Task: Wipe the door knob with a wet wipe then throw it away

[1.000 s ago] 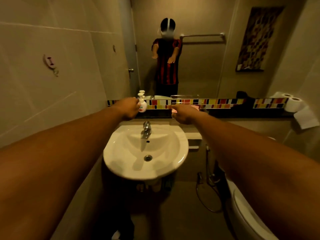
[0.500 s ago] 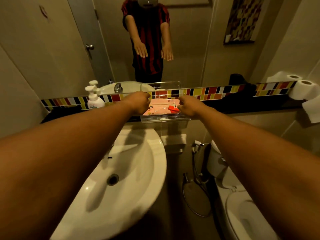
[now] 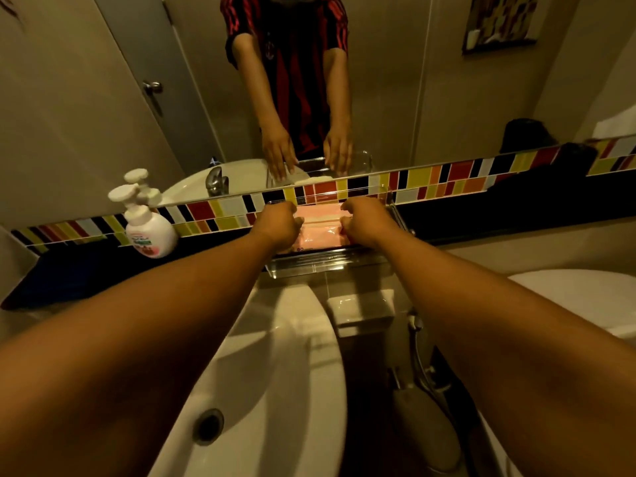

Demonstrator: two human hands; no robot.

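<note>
Here, the mirror (image 3: 103, 98) reflects the door knob (image 3: 152, 87), behind the person, untouched. Clear tray (image 3: 309, 265) on the far ledge steadies the pink wipe pack (image 3: 318, 225). Left hand (image 3: 278, 225) and right hand (image 3: 364, 223) pinch its ends, probably to open it.

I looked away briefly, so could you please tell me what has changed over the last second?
Both hands, left hand and right hand, moved from above the sink onto the pink wet wipe pack in its clear tray, closing on its ends. The soap bottle stayed put.
</note>
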